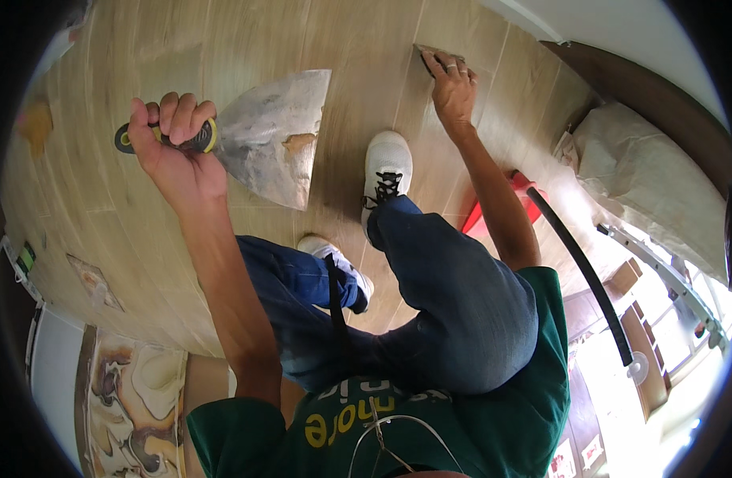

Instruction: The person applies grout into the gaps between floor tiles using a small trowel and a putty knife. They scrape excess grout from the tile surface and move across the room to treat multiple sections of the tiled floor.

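My left hand (pixel 176 147) grips the black-and-yellow handle of a wide metal putty knife (pixel 262 127), whose smudged blade points right with a tan patch near its edge. My right hand (pixel 454 94) is closed on a small flat scraper blade (pixel 426 56) near the top, low at the wood-look floor (pixel 342 56); whether it touches the floor I cannot tell. My white sneakers (pixel 388 155) are on the floor between and below the two hands.
A red dustpan-like object (pixel 476 215) with a long black handle lies at the right. A covered pale bulky item (pixel 637 175), a metal ladder-like frame (pixel 657 271) and a bright window stand beyond. A white baseboard (pixel 525 17) edges the floor. A marbled panel (pixel 135 398) is at lower left.
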Available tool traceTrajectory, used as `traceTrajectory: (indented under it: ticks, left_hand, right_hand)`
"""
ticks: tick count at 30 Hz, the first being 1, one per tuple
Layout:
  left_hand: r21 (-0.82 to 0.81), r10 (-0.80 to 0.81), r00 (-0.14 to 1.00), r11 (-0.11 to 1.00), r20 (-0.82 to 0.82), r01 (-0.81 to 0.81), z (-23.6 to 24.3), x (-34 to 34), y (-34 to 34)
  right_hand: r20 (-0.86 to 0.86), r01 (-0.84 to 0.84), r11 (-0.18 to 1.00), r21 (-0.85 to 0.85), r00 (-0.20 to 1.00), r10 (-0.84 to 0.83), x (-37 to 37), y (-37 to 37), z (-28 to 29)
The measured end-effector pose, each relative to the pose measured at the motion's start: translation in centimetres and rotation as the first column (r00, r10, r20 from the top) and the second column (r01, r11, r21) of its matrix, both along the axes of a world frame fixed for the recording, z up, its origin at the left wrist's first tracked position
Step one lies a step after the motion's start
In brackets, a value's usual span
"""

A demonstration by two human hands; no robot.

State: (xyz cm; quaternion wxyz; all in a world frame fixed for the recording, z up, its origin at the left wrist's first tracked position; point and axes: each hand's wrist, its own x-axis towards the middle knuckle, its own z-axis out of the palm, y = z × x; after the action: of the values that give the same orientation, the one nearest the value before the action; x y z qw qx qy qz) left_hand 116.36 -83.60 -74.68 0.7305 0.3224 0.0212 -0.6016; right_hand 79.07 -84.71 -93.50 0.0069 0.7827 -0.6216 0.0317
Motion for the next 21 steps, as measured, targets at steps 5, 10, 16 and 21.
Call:
traceTrajectory:
  ticks: [5, 10, 16, 21]
  left_hand:
    - [-0.104, -0.056, 0.998, 0.993, -0.007, 0.055, -1.8, 0.4, -0.8]
    - [-0.172, -0.059, 0.998, 0.984, -0.017, 0.055, -2.1, 0.9, -0.4]
    - [-0.184, -0.057, 0.996, 0.982, -0.062, 0.045, -2.3, 1.5, -0.1]
    - [-0.181, -0.045, 0.996, 0.983, -0.074, 0.031, -2.9, 2.4, 0.5]
  right_hand:
    - [-0.022, -0.038, 0.999, 0.005, 0.999, 0.038, 0.6, 1.3, -0.3]
    - [-0.021, -0.049, 0.995, 0.088, 0.998, 0.051, -1.1, 0.8, 0.7]
    - [-0.080, -0.065, 0.998, -0.015, 0.995, 0.064, -2.9, 1.1, -1.0]
    - [-0.029, -0.073, 0.997, 0.033, 0.997, 0.074, -3.6, 1.5, -1.0]
